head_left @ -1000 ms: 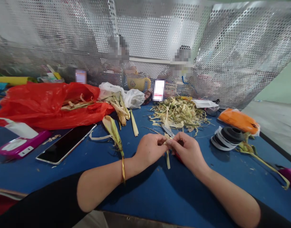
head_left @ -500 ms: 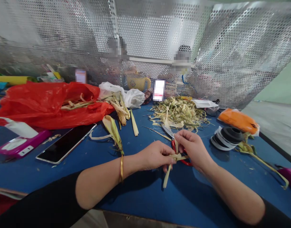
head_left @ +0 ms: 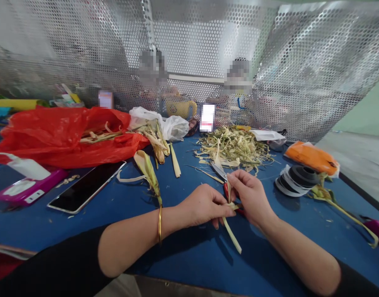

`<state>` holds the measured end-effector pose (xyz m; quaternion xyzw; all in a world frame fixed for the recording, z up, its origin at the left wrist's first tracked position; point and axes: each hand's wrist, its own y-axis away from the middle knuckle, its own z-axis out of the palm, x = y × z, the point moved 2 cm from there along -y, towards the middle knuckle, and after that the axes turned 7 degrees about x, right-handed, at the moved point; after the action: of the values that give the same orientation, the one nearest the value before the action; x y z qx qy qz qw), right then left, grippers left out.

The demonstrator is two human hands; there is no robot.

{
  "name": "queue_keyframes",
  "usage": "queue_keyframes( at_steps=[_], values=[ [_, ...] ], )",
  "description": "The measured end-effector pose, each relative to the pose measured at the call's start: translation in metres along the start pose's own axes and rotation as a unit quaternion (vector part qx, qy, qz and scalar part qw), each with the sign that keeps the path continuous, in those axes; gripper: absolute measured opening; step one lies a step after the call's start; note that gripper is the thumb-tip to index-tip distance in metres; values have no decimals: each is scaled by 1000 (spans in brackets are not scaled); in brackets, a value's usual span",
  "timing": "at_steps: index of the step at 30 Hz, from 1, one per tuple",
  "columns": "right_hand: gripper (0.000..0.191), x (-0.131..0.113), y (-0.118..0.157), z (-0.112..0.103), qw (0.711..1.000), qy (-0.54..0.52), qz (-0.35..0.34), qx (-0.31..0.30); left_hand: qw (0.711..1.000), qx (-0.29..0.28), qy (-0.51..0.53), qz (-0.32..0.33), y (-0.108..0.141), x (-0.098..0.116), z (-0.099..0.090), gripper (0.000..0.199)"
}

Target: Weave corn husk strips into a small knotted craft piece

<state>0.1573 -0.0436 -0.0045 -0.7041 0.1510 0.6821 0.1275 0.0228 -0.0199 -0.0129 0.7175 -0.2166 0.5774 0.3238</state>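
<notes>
Pale corn husk strips [head_left: 232, 236] cross in a small folded piece over the table's front middle. My left hand [head_left: 207, 205] pinches this crossing between thumb and fingers, and one long end hangs down to the right. With bent fingertips, my right hand [head_left: 249, 194] holds the upright end just above the fold; another short end points toward its palm. Red-handled scissors [head_left: 219, 170] lie behind and partly under my hands, their blades toward the back. The inner fingers of both hands are partly hidden.
A heap of shredded husk [head_left: 235, 146] lies behind the scissors. At left are a red plastic bag [head_left: 53, 132], a phone [head_left: 87, 187] and whole husks [head_left: 148, 169]. A black spool [head_left: 296, 180] and an orange packet [head_left: 311, 158] stand right. Perforated sheeting [head_left: 204, 37] closes the back.
The hanging end of the husk strip has swung from lower left to lower right. My left thumb has moved slightly right over the crossing; my right hand has barely moved.
</notes>
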Motion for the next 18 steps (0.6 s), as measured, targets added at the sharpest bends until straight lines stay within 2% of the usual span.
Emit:
queue_keyframes(
  at_steps=[4, 8, 10, 14, 16, 18],
  values=[
    [32, 2, 0, 1, 1000, 23, -21, -6, 999, -12, -31, 8, 1, 3, 2, 26],
    [30, -1, -12, -8, 992, 94, -80, 0, 999, 44, -14, 17, -4, 5, -4, 27],
    [33, -3, -16, -13, 973, 187, -133, -9, 997, 74, -3, 25, -7, 5, -9, 26],
    [36, -4, -16, -14, 895, 393, -209, -29, 995, 99, 1, 27, -11, 4, -14, 26],
    [30, -4, -14, -13, 883, 417, -216, -25, 996, 84, 0, 33, -11, 4, -14, 26],
    [22, -4, -13, -12, 889, 404, -217, -20, 997, 70, -6, 41, -10, 4, -13, 26]
  ],
)
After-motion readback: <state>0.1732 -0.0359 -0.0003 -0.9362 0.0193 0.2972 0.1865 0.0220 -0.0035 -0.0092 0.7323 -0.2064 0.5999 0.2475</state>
